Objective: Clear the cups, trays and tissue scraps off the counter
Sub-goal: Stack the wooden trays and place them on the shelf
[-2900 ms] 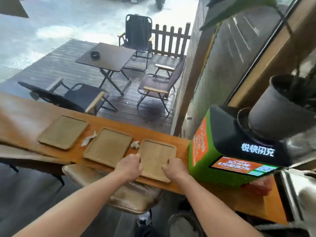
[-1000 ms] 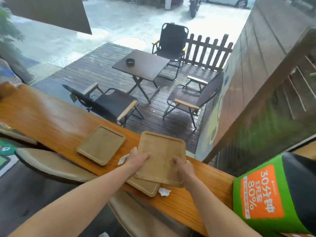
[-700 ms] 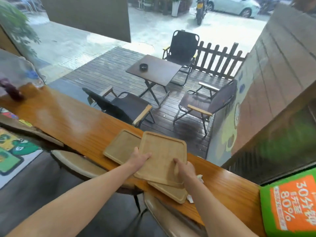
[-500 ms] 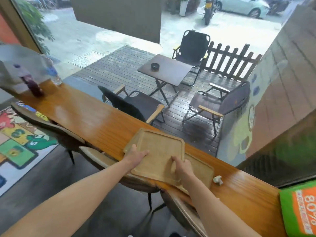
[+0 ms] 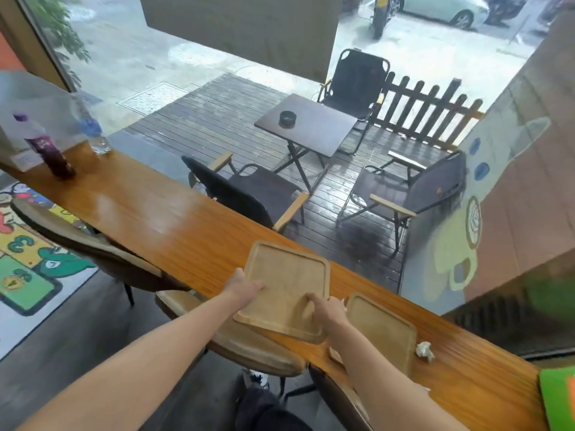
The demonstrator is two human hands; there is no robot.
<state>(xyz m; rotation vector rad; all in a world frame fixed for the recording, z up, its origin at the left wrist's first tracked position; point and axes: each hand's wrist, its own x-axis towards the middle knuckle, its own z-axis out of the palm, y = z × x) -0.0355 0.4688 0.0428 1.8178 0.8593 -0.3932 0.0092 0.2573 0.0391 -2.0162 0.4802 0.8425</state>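
Hands (image 5: 241,286) (image 5: 326,309) gripping top tray (image 5: 286,287), lower tray (image 5: 306,340) mostly hidden, tissue scrap (image 5: 424,350) beside.

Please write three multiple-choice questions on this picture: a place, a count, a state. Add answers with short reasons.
1. Where is the tissue scrap? A in a cup; B on the counter, right of the free tray; C on the floor.
2. How many bottles stand at the counter's left end? A two; B none; C five.
3. The left hand and right hand: A hang free; B hold cups; C grip the top tray.
B, it lies beside that tray; A, one purple, one clear; C, fingers on both its sides.
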